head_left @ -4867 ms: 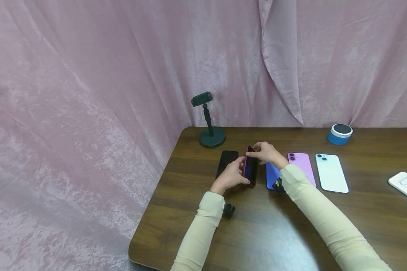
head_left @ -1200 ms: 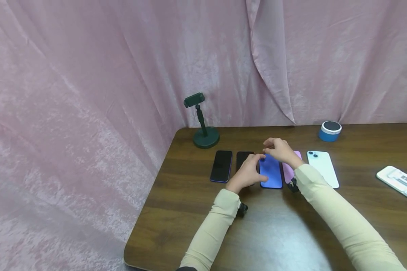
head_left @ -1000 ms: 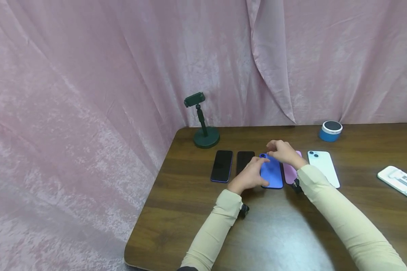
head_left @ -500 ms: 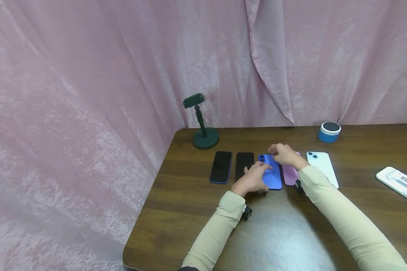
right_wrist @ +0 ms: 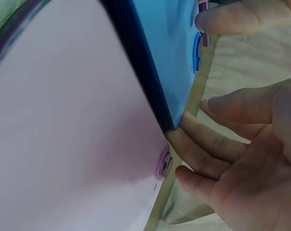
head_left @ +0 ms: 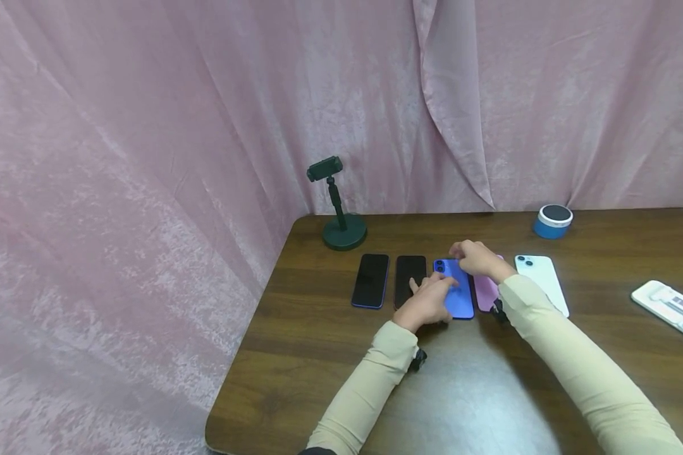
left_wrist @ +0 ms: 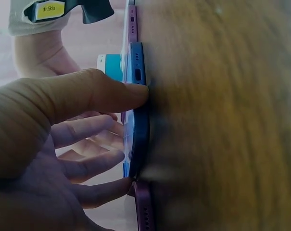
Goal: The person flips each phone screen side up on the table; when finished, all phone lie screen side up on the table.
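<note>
A blue phone (head_left: pixel 460 298) lies back up on the table, its camera bump at the far left corner. My left hand (head_left: pixel 427 302) holds its near left part. In the left wrist view, the thumb (left_wrist: pixel 114 94) presses the bottom edge and a lower finger (left_wrist: pixel 107 190) meets the side. Over the far right corner is my right hand (head_left: pixel 478 259). In the right wrist view, its fingers (right_wrist: pixel 203 144) touch that corner of the blue phone (right_wrist: pixel 169 53), while the thumb stands apart. A pink-edged phone (head_left: pixel 408 275) lies screen up, partly behind the left hand.
Farther left lies a dark-screened phone (head_left: pixel 370 281). A pink phone (head_left: pixel 486 294), half hidden by the right arm, and a pale blue phone (head_left: pixel 542 278) sit to the right. A green stand (head_left: pixel 344 232), blue speaker (head_left: pixel 553 222) and white folding holder (head_left: pixel 670 309) are also on the table.
The pink-edged phone, held in both hands earlier, now lies on the table. Both hands have shifted right and come down to the blue phone; over the last half second they barely move.
</note>
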`<state>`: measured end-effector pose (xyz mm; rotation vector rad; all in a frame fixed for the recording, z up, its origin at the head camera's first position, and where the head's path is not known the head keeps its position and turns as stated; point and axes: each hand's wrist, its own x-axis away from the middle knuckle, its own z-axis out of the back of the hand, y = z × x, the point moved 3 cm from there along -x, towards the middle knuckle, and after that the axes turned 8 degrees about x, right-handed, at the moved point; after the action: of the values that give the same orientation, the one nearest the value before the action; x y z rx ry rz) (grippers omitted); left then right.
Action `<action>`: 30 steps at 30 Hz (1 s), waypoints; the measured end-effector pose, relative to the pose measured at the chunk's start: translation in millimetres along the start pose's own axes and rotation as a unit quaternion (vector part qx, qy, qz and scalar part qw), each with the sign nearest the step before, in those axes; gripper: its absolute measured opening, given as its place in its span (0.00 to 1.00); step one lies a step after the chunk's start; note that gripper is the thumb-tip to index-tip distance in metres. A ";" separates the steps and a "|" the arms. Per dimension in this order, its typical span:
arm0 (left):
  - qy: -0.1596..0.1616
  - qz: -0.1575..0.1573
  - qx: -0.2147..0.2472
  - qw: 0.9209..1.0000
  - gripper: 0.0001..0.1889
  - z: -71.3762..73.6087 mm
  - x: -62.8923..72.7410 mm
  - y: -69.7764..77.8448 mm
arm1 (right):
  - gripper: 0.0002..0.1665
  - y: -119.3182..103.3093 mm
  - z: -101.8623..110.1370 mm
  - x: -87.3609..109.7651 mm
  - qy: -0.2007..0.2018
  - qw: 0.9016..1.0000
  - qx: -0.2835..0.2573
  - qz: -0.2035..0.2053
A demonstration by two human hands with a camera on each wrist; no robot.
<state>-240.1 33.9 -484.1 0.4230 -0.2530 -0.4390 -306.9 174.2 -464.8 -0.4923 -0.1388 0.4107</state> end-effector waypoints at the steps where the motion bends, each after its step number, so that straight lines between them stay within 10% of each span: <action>1: 0.002 0.001 0.000 1.000 0.39 -0.2 0.5 0.9 | 0.25 -0.2 0.2 0.0 -0.002 1.000 0.001 -0.002; 21: 0.045 -0.036 -0.060 0.997 0.38 0.5 6.7 9.6 | 0.24 -3.6 9.7 -5.1 0.027 0.999 -0.011 0.013; 30: 0.022 -0.047 -0.015 0.999 0.38 3.1 4.9 6.8 | 0.27 2.3 8.9 0.4 0.017 0.995 -0.089 -0.030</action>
<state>-234.4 36.2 -477.6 0.4154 -0.1833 -0.5240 -309.3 180.1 -458.2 -0.6693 -0.1579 0.3315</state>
